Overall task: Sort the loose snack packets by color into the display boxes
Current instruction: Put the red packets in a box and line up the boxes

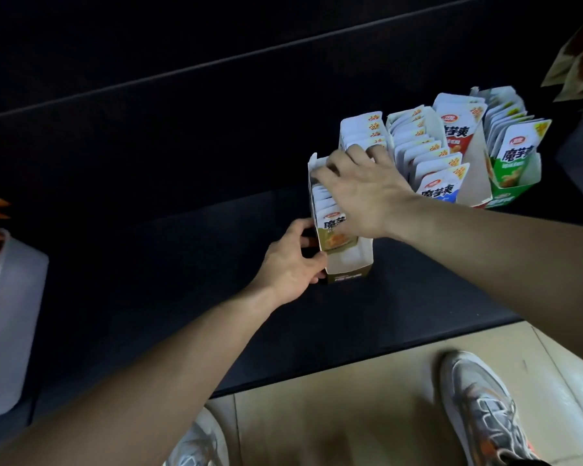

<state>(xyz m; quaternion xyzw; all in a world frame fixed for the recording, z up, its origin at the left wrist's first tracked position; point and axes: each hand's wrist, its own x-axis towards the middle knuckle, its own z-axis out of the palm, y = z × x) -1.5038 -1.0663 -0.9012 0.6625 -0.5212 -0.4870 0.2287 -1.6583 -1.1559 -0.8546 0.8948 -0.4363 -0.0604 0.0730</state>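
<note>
Gripping the olive display box [349,264] at its corner, left hand [292,264] curls; right hand [364,190] lies spread, pressing the upright packets [330,227].

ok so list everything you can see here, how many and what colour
olive box: one, olive and white, front of the table
back boxes: four, white, blue, red and green, in a row behind and to the right
packets: many, white tops, standing in the boxes
table: one, black
plastic tub: one, clear, left edge
brown bags: count unclear, top right corner
floor: beige tiles
shoes: two, grey and white, on the floor
left hand: grips the olive box's left side
right hand: rests on the packets in the olive box
</note>
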